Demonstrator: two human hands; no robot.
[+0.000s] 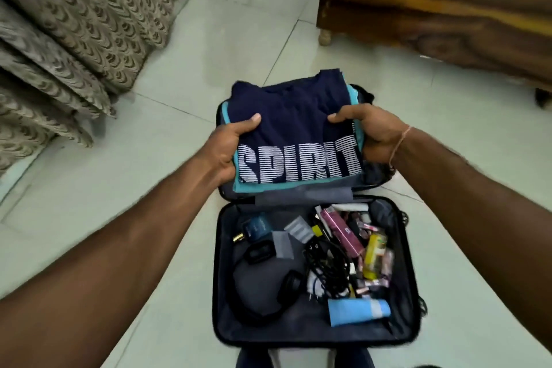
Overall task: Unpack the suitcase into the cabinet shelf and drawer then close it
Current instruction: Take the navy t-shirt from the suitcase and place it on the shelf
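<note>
Gripping folded clothes stack (294,140) at both side edges, left hand (231,148) and right hand (375,134) keep it flat above suitcase (221,278) far half.

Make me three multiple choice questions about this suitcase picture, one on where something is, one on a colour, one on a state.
1. Where do the headphones lie?
A. in the suitcase's near half
B. on the floor
C. on the clothes

2. What colour is the top shirt printed SPIRIT?
A. red
B. navy
C. white

3. How is the suitcase?
A. zipped shut
B. open flat
C. standing upright

Answers: 1 A, they lie among the small items. 2 B, navy with white letters, gripped by the left hand and right hand. 3 B, both halves show.
</note>
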